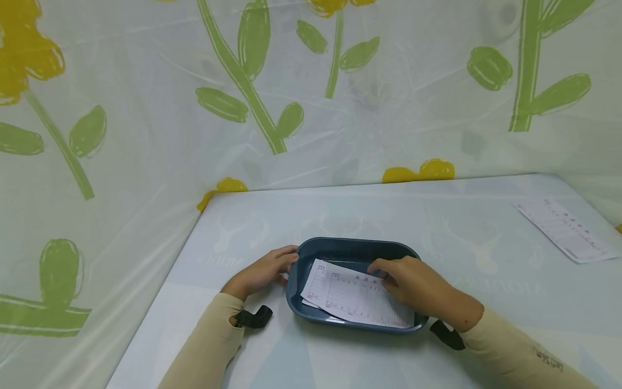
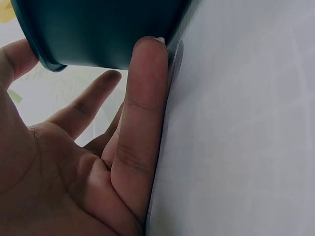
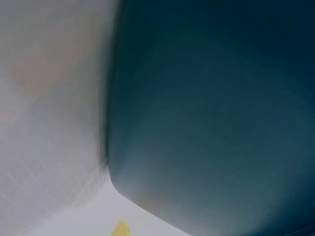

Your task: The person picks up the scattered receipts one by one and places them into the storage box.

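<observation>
A dark blue-green rectangular tray (image 1: 340, 246) with rounded corners stands on the table, and printed paper sheets (image 1: 347, 294) lie slanted and overlapping inside it. At the tray's left end is my left hand (image 1: 267, 270), fingertips at the rim. The left wrist view shows that hand (image 2: 98, 137) with fairly straight fingers, one against the tray's outer wall (image 2: 98, 29). My right hand (image 1: 413, 283) reaches over the right end and pinches the top sheet near its upper right edge, with curled fingers. Only the tray's outer side (image 3: 211, 123) fills most of the right wrist view; the hand is out of it.
Another printed sheet (image 1: 566, 229) lies flat at the table's far right. A pale patterned cover spreads over the table (image 1: 272, 346). Behind and to the left hangs a white curtain (image 1: 155, 119) with green and yellow plant prints. Dark straps circle both wrists.
</observation>
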The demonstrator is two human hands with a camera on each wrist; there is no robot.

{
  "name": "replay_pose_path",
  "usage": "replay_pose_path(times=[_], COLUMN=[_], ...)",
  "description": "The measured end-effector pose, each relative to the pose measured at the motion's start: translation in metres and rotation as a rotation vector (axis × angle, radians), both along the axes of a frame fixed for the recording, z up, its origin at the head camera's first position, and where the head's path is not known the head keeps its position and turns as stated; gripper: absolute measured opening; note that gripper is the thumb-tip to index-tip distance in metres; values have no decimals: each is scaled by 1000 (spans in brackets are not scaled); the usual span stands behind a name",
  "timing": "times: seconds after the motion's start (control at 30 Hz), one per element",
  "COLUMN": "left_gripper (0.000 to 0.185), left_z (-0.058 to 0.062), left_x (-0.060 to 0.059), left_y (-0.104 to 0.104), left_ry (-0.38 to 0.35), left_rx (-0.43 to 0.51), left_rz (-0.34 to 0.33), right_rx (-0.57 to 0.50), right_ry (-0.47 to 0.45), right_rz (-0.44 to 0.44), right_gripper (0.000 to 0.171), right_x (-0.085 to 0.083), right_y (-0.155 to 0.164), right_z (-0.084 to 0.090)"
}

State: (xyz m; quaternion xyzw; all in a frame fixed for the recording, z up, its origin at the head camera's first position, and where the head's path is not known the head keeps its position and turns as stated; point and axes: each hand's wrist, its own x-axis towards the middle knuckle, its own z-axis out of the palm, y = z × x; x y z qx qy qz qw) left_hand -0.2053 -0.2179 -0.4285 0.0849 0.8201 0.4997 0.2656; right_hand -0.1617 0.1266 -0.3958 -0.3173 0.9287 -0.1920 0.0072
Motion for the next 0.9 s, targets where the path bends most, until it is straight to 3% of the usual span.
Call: replay_pose_path(times=[0.2,0.53,0.9], left_gripper=[59,60,61], left_z=[1,2,1], left_x=[-1,0,0], left_y=[-1,0,0], left_ry=[7,-1,-2], left_rx=[8,-10,-6], left_rz=[-8,3,2], right_rx=[70,72,105], right_ry=[16,89,65], right_rz=[-27,-48,-46], right_gripper=[13,15,14], right_x=[-1,0,1], right_y=[-3,-4,-5], right_z=[-1,-3,-2])
